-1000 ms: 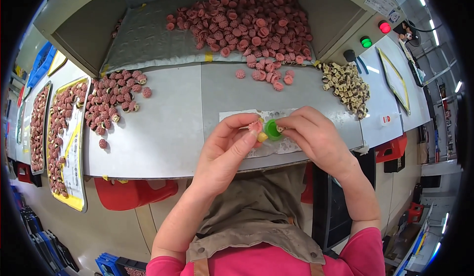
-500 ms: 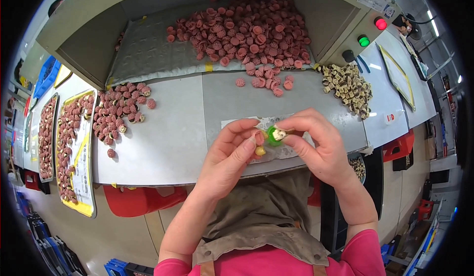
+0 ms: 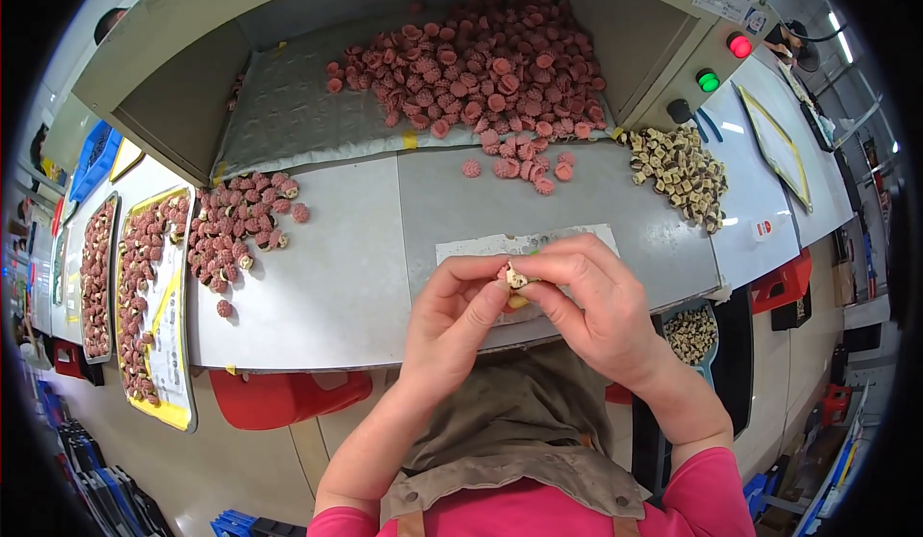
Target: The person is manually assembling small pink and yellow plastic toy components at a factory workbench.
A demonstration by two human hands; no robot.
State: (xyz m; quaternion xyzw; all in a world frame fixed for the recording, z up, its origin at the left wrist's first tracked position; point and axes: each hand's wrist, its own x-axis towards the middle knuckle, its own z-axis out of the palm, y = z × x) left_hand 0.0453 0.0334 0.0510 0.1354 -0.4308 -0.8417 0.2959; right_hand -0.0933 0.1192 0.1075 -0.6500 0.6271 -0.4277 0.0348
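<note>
Both my hands meet above a white paper sheet at the table's front edge. My left hand pinches a pink raspberry-shaped cup, mostly hidden behind the fingertips. My right hand grips a small cream-coloured piece with dark specks between thumb and forefinger, and this piece touches the cup's opening. A bit of yellow shows under the fingertips; what it belongs to is hidden. Only a sliver of green appears behind my right fingers.
Pink raspberry-shaped cups are heaped inside the open-fronted metal box, some spilling out. Cream-and-brown pieces pile up at right; a tub below holds more. Filled raspberry shapes lie at left beside two trays. Red stools stand underneath.
My right hand has moved left, bringing the cream-coloured piece against the pink cup. The green ring-shaped thing beside it is now mostly covered. The whole view has shifted slightly.
</note>
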